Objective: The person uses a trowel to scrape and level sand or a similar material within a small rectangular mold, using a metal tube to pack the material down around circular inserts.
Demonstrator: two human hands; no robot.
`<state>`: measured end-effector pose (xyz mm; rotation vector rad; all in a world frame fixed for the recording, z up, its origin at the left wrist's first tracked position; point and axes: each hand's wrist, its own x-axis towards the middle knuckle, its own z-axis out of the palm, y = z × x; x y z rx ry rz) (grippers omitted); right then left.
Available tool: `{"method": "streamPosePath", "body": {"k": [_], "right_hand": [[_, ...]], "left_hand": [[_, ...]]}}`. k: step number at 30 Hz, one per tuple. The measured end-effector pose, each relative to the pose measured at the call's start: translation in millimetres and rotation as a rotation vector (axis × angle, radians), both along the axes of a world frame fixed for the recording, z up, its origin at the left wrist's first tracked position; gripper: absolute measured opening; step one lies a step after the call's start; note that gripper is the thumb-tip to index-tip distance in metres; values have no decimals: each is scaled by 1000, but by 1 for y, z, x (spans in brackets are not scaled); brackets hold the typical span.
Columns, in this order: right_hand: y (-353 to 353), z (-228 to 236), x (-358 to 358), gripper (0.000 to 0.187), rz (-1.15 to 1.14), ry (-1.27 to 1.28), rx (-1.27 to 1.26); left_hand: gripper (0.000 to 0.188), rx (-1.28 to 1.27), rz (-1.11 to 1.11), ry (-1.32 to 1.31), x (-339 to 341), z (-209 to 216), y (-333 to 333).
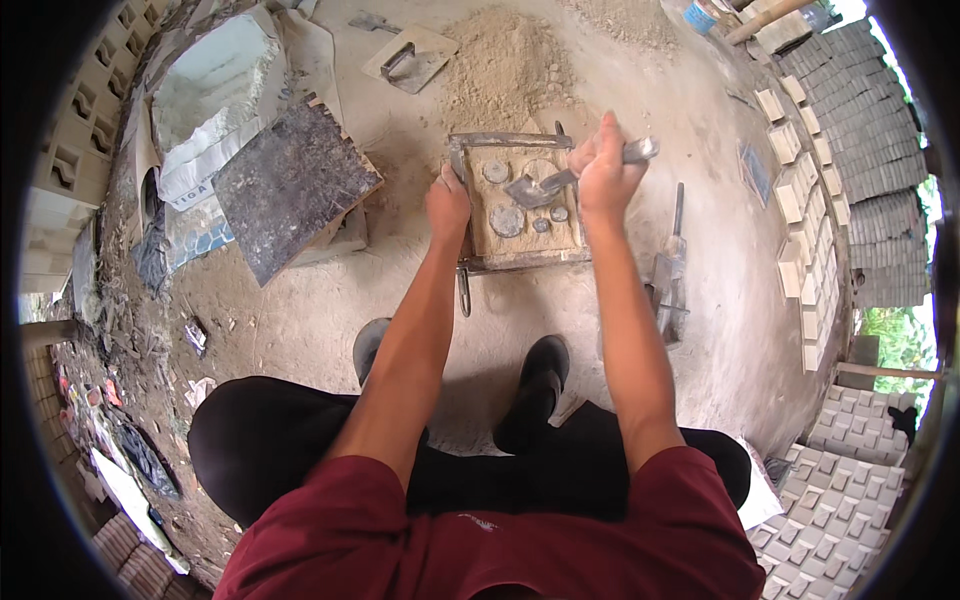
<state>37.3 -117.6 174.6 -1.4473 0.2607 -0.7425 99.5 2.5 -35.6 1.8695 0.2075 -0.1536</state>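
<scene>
On the floor in front of me lies a square metal mould frame (525, 264) filled with pale brown sandy mix. Several round grey discs (507, 220) of different sizes sit in the mix. My left hand (448, 203) is closed on the frame's left side. Over the frame's right side, my right hand (604, 175) grips a trowel (527, 191), its thumb raised. The trowel's small blade points left and hangs over or touches the mix; which one I cannot tell. Its handle end sticks out to the right of the fist.
A sand heap (510, 60) rises behind the frame, near a plastering float (410, 58). Left stands a dark board (295, 185) beside an opened sack of white powder (215, 95). A metal tool (670, 275) lies right. Cast blocks (805, 220) and stacked grey tiles (865, 100) line the right edge.
</scene>
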Motion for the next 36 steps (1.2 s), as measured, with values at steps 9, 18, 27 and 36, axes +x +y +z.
{"method": "streamPosePath", "body": {"k": [9,18,27,36], "right_hand": [[-16,2,52,54,-256,148,-363],[-62,12,14,40,435,154,138],[-101,5,-12,39,628,206,-185],[-46,14,-17,41,111,257,-298]], "left_hand": [[54,134,17,-55,-7,13,-5],[54,166,32,-71,-8,6,1],[55,167,29,-55,-8,16,-3],[53,158,45,-85,-7,8,-5]]}}
